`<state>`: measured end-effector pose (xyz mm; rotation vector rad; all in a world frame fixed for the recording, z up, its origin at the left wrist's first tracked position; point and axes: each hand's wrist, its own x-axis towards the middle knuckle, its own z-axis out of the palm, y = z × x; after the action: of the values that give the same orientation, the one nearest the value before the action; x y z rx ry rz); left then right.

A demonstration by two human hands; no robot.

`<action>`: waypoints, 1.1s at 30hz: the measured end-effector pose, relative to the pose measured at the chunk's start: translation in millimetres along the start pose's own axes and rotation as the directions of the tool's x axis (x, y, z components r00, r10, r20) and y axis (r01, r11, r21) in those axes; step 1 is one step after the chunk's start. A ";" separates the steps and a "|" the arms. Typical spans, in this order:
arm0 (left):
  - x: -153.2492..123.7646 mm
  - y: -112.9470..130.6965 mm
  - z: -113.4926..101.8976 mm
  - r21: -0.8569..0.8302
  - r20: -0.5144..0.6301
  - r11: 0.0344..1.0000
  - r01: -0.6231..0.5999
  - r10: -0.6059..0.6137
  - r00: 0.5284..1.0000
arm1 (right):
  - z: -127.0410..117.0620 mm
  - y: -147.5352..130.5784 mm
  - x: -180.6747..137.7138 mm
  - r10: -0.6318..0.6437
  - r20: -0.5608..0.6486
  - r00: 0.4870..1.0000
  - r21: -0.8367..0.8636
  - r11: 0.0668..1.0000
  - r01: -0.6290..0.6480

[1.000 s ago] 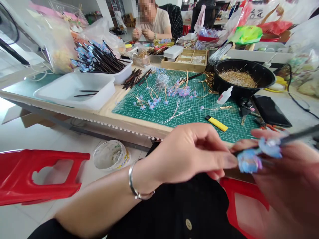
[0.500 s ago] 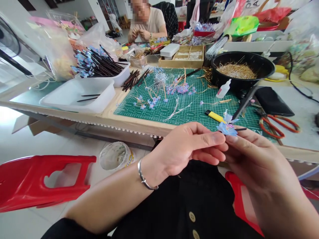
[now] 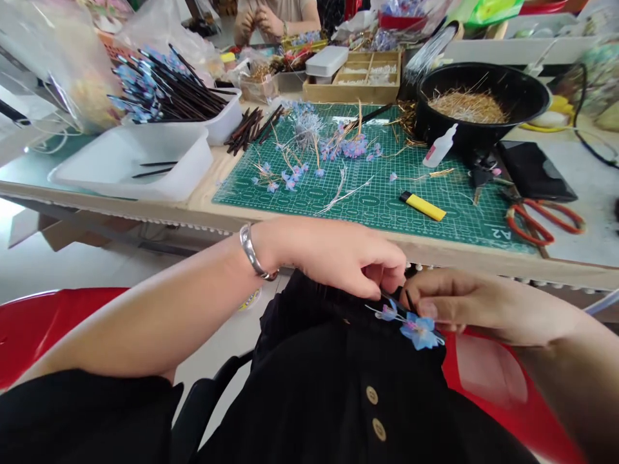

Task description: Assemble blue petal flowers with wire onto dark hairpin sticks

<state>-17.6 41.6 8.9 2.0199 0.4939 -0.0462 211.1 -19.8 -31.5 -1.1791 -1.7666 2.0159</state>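
In front of my black shirt, a dark hair stick with blue flowers [image 3: 418, 331] slants down to the right, low in the view. My right hand [image 3: 454, 298] is closed around its middle, the flowers hanging below the fingers. My left hand [image 3: 345, 258] has its fingers curled down at the stick's upper left end; its fingertips are partly hidden. A smaller pinkish-blue blossom [image 3: 388, 312] on thin wire shows between the hands. Beyond them on the green cutting mat [image 3: 290, 205] lie a yellow lighter [image 3: 424, 206], loose flower sprigs [image 3: 355, 147] and silver wires [image 3: 338, 193].
Orange-handled scissors [image 3: 544, 219] and a glue bottle [image 3: 440, 147] are at right, near a black bowl of wire pieces [image 3: 541, 106]. At left stand a white tray [image 3: 186, 183] and a bin of flowered sticks [image 3: 184, 96]. Another person's hands [image 3: 261, 20] show across the table.
Both hands have dropped toward my lap with the hair stick, which has turned so its flowers hang down. My view has tilted lower.
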 end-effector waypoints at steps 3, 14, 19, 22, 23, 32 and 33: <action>2.3 -17.8 18.2 -0.264 0.039 0.954 0.145 -0.139 0.990 | -1.9 -3.8 -10.7 -0.186 -0.332 0.925 -0.418 0.908 0.033; 9.3 -28.5 82.5 -0.883 -0.417 0.395 -0.255 -0.407 0.813 | 36.3 25.2 -1.3 -0.544 -0.712 0.444 -0.617 0.786 -0.026; -4.6 -14.1 78.6 -0.779 -0.499 0.602 -0.176 -0.425 0.755 | 17.5 24.5 -6.0 -0.639 -0.628 0.444 -0.700 0.713 0.036; -8.7 -10.3 78.4 -0.743 -0.496 0.656 -0.133 -0.405 0.768 | 12.0 13.6 -16.4 -0.702 -0.597 0.389 -0.727 0.678 0.107; -9.3 -9.5 78.9 -0.740 -0.483 0.661 -0.124 -0.394 0.782 | 12.0 10.0 -18.8 -0.688 -0.595 0.415 -0.705 0.695 0.142; -5.1 -3.1 78.1 -0.823 -0.375 0.553 -0.132 -0.355 0.856 | 20.1 10.3 -15.8 -0.494 -0.734 0.466 -0.475 0.864 0.167; -2.2 -3.0 77.7 -0.840 -0.366 0.522 -0.147 -0.346 0.864 | 21.6 12.5 -14.0 -0.479 -0.744 0.465 -0.461 0.873 0.161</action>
<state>-7.1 -24.5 -30.9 0.9654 0.7763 0.5753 209.9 -47.7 -37.8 -1.4109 -1.5936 0.6523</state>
